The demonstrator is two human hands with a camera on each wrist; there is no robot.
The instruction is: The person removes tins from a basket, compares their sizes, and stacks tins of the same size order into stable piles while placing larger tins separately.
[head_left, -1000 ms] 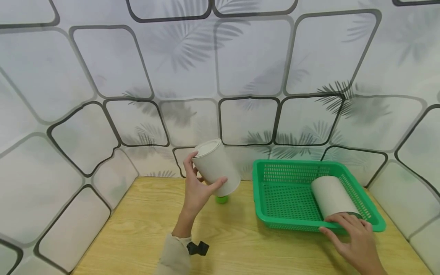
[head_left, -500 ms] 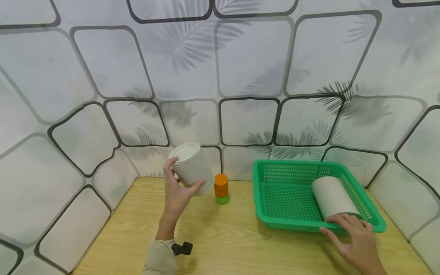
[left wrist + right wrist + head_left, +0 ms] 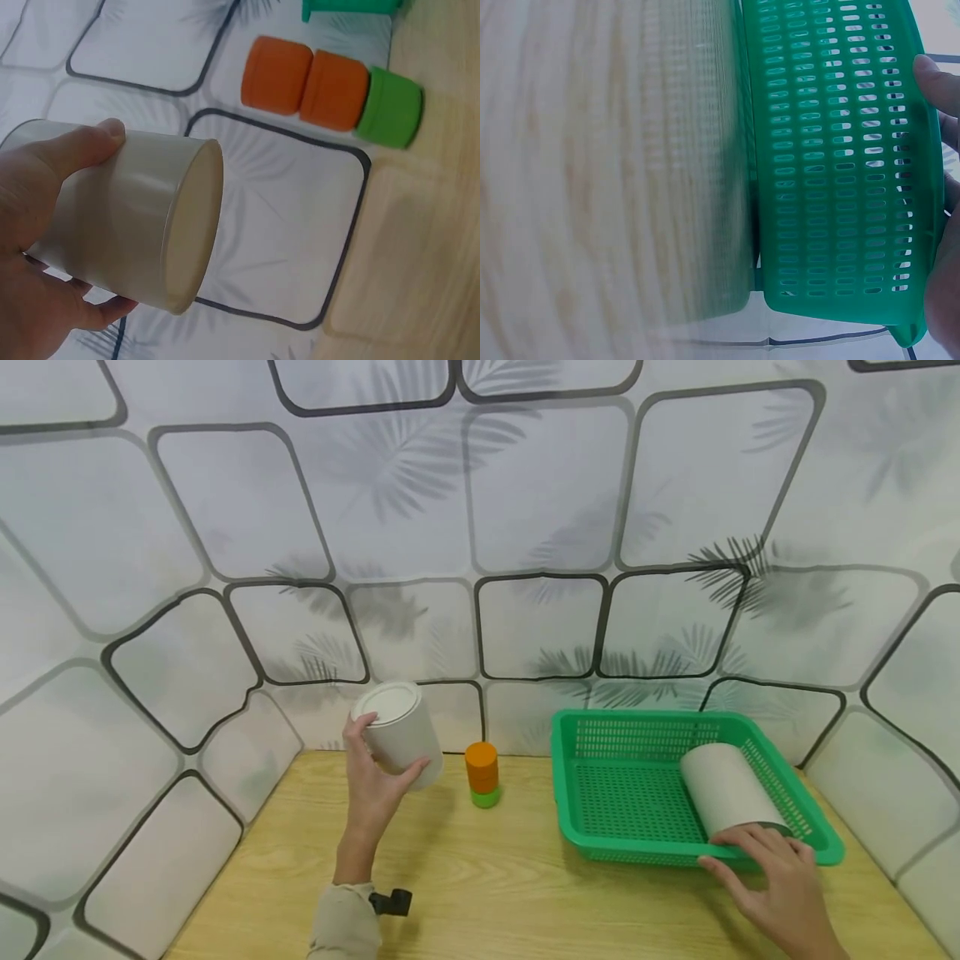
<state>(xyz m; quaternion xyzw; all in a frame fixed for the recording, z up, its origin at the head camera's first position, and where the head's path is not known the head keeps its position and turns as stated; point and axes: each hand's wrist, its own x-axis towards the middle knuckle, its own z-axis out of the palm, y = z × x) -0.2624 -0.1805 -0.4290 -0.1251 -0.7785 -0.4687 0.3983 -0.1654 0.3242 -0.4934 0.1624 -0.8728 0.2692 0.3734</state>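
Note:
My left hand [image 3: 371, 789] grips a white can [image 3: 405, 739] round its side, thumb on the near side, and holds it tilted above the table. Just right of it stands a small stack: two orange round pieces [image 3: 306, 81] on top of a green round piece [image 3: 486, 797]. My right hand [image 3: 780, 885] holds the front rim of a green plastic basket [image 3: 637, 849], fingers over the edge and thumb outside. Inside the basket a second white can [image 3: 726, 787] lies on its side, its near end partly hidden by those fingers.
A light wooden table [image 3: 480, 893] carries everything. Behind it and at both sides rise walls covered in patterned fabric [image 3: 547, 627]. The perforated basket wall [image 3: 832, 165] faces the right wrist camera.
My left hand has moved left with the white can, uncovering the orange pieces above the green one. The right hand and the basket have stayed in place.

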